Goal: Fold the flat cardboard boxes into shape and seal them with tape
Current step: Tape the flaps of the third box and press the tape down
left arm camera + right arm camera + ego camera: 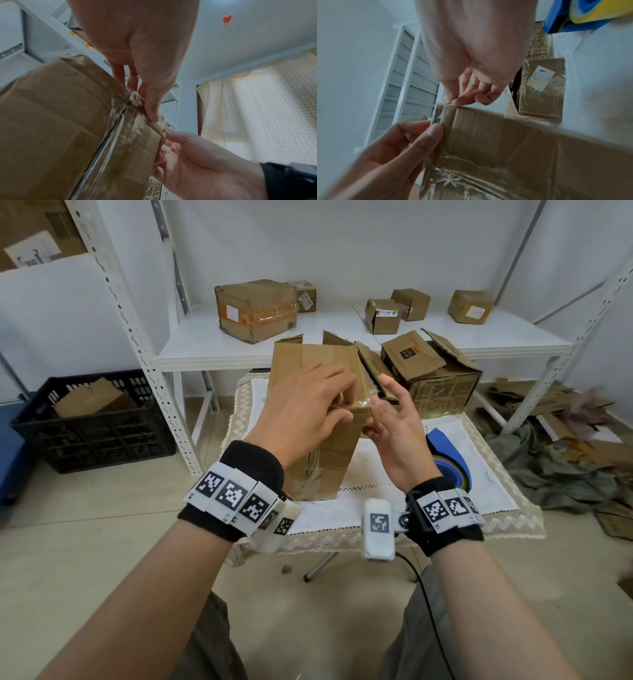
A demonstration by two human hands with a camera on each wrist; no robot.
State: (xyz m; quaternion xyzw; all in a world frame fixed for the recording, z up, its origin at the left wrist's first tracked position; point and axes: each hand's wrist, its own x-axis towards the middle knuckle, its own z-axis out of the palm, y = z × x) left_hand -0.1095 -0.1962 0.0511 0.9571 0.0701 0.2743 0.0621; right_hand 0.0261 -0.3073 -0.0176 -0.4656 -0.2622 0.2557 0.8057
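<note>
A tall brown cardboard box [322, 450] stands on a small cloth-covered table [496, 491]. Clear tape [356, 404] runs along its seam and over its upper right edge. My left hand [342, 405] lies over the box's top, thumb [154, 116] on the taped edge and fingers curled behind it. My right hand [378, 395] meets it from the right, its thumb and forefinger [462, 99] pinching the tape end at that corner. A blue tape dispenser [448, 450] with a yellow roll lies on the table behind my right wrist.
A second, open printed box [442, 378] sits at the table's far right. The white shelf [342, 350] behind holds several closed boxes. A black crate [96, 422] stands on the floor at left; cardboard scraps and cloth [565, 446] lie at right.
</note>
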